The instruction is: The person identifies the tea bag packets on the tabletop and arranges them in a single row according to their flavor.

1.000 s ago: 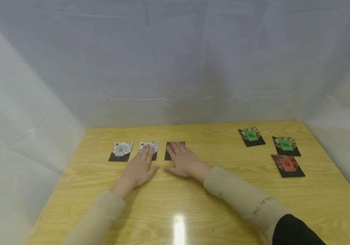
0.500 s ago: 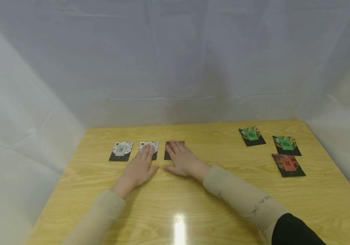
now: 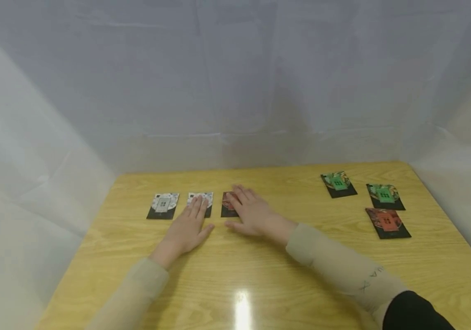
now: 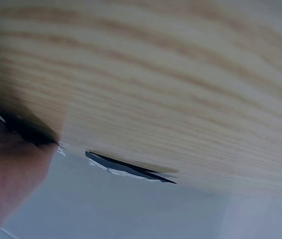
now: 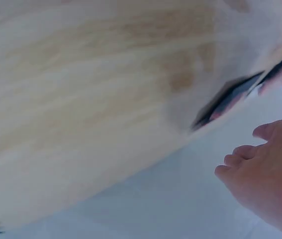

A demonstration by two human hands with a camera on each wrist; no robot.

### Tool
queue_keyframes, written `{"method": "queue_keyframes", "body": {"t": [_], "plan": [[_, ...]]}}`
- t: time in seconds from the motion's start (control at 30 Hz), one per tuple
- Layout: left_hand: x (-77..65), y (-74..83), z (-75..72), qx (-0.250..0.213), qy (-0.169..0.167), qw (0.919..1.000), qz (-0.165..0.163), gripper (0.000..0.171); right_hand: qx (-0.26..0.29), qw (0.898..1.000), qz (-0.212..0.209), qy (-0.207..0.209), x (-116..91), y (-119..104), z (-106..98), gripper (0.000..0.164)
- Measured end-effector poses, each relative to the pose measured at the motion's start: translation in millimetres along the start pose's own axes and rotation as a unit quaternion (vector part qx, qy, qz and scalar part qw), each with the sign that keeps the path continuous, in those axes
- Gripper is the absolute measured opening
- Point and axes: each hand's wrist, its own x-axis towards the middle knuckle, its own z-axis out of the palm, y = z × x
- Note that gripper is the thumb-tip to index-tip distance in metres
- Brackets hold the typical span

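Three small flat packets lie in a row on the left of the wooden table. The leftmost is a white-and-black packet [image 3: 163,205], which no hand touches. My left hand [image 3: 183,231] rests with straight fingers on the second white-and-black packet [image 3: 209,198], hiding most of it. My right hand [image 3: 254,214] is over the right part of a red-and-black packet [image 3: 227,210], its fingers extended and holding nothing. In the right wrist view, that hand [image 5: 267,174] appears raised off the red-and-black packet [image 5: 233,97]. The left wrist view shows the leftmost packet [image 4: 126,169] edge-on.
At the right of the table [image 3: 301,275] lie a green-and-black packet [image 3: 338,183], a second green-and-black packet [image 3: 386,196] and another red-and-black packet [image 3: 388,223], just in front of the second green one. White sheeting [image 3: 235,91] hangs behind and at both sides.
My right hand has lifted off the red-and-black packet and shifted slightly right, uncovering more of its left side. My left hand stays where it was.
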Motion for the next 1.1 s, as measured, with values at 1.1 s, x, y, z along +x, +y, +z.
{"method": "queue_keyframes", "body": {"t": [1.1], "plan": [[-0.5,3.8,-1.7,-0.012,-0.010,0.9999,-0.005,0.082,0.003,0.996,0.051,0.067,-103,79,-31,0.087]]}}
